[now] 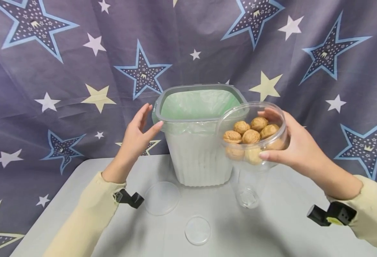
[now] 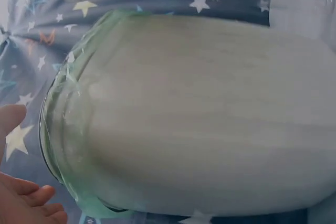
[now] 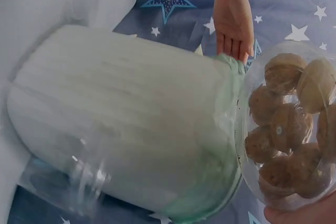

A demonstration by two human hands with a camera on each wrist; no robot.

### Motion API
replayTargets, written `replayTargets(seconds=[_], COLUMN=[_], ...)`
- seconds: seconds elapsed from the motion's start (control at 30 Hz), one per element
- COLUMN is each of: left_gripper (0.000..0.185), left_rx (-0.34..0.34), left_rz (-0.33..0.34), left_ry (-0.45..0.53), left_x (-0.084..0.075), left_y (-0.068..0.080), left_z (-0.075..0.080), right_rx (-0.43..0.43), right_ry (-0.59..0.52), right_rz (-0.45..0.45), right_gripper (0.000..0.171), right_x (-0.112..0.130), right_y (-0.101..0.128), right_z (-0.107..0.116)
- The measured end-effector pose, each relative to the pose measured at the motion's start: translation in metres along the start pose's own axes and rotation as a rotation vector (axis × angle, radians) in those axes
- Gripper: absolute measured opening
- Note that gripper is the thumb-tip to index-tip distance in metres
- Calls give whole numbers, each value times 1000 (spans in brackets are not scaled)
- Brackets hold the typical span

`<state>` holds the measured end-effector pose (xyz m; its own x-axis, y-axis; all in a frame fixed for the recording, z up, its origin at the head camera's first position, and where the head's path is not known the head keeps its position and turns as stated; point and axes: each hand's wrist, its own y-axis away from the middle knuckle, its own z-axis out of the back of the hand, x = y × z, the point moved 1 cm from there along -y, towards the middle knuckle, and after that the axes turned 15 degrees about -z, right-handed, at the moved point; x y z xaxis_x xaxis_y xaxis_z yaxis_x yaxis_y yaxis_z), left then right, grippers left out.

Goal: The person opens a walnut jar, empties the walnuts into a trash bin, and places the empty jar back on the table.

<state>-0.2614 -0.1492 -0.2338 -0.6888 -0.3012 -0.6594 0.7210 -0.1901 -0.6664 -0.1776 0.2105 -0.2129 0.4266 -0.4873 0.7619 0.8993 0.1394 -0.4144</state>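
Observation:
A white ribbed bin [image 1: 198, 157] with a grey rim and a pale green liner stands at the table's back middle. My left hand [image 1: 140, 132] is open beside the bin's left rim, its thumb touching the liner edge. My right hand [image 1: 284, 142] grips a clear round container [image 1: 252, 134] of several walnuts [image 1: 251, 136], held tilted in the air by the bin's right rim. The left wrist view shows the bin wall [image 2: 199, 114] close up with fingertips [image 2: 26, 203] at lower left. In the right wrist view the walnut container [image 3: 286, 129] sits against the bin's green edge [image 3: 231, 129].
A clear glass jar [image 1: 247, 189] stands under the walnut container. Two clear round lids, a large one [image 1: 162, 198] and a small one [image 1: 197, 230], lie flat on the grey table [image 1: 272, 228] in front of the bin. A star-patterned cloth [image 1: 63, 71] hangs behind.

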Motion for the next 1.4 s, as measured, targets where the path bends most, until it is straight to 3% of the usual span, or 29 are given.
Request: replayTargets(seconds=[0.23,0.43,0.73,0.83,1.07,1.4], left_gripper=[73,74,80,81,83,89], left_rx=[-25,30,87,99,134,200], left_rz=[-51,-12,-20,0,24,51], left_ry=[55,87,61,70,67,44], left_x=[-5,-5,5,9,15,14], left_y=[-24,-39,-60,-62,-61,-63], left_z=[-5,-11,-11,-12,-12,-11], right_rx=[-50,-79,-144,-168,-215,-205], right_ry=[3,6,-8,-4,120,268], right_rz=[-30,-77,-111,-97,-13,149], right_gripper=[85,84,85,87,97,112], right_x=[12,23,27,25,18,4], right_y=[-24,-45,-79,-92,-120,-146], right_z=[8,10,12,10,3,-5])
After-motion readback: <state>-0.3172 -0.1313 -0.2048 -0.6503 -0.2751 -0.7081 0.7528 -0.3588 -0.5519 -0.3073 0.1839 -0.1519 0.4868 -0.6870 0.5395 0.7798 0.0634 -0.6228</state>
